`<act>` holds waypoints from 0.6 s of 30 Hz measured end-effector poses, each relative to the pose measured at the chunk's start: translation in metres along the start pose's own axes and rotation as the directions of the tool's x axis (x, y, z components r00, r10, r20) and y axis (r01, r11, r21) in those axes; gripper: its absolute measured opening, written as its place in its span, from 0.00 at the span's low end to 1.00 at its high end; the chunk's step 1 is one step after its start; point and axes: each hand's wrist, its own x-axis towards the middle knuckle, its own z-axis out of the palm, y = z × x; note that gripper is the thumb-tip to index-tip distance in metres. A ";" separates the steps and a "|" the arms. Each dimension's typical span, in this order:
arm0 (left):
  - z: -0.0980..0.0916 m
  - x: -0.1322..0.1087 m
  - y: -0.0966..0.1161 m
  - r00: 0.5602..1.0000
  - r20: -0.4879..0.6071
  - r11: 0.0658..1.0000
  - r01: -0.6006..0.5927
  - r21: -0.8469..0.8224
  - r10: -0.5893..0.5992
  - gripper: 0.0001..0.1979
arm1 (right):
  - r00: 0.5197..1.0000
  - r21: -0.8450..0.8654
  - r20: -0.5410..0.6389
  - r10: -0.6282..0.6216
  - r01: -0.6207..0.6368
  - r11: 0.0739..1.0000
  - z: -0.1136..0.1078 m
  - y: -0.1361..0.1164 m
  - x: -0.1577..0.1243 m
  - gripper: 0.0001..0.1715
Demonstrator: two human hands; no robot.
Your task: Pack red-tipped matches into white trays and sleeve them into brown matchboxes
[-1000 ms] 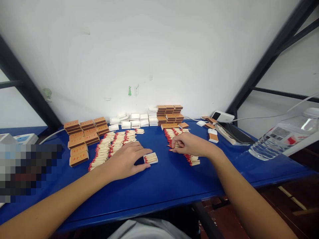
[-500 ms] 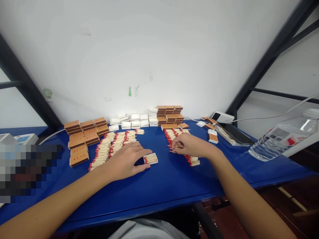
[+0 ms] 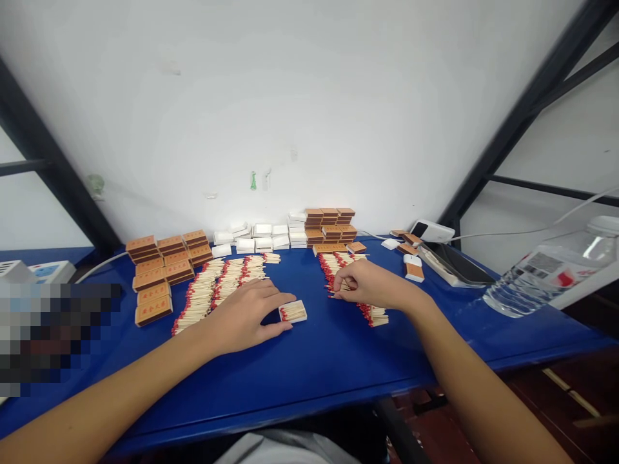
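A small white matchbox tray [image 3: 293,312] with red-headed matches in it lies on the blue table. My left hand [image 3: 249,312] steadies its left end between thumb and index finger, the palm resting low over the table. My right hand [image 3: 365,283] is closed in a pinch at the right-hand pile of matches [image 3: 333,261]; a match [image 3: 333,296] with a red head pokes out from its fingertips. Under and behind my left hand spread several rows of matches [image 3: 200,290], partly hidden by the hand and forearm.
Orange matchboxes [image 3: 153,303] are stacked at the left, and more [image 3: 329,233] stand by the wall. White trays [image 3: 262,243] lie between these stacks. To the right are a phone [image 3: 457,264], a white device [image 3: 432,230] and a water bottle [image 3: 536,277].
The view has shifted very slightly. Both hands stay almost where they were, the left at the tray and the right pinching at the match pile.
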 end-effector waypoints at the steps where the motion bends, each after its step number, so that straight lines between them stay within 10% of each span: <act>1: 0.000 0.000 0.000 1.000 0.003 1.000 0.002 -0.003 -0.002 0.20 | 1.000 0.003 -0.007 0.000 0.000 1.000 0.000 0.000 0.000 0.11; 18: 0.000 -0.001 0.001 1.000 0.025 1.000 0.015 0.002 -0.015 0.20 | 0.997 0.074 0.023 -0.069 0.067 0.995 0.009 0.005 0.005 0.10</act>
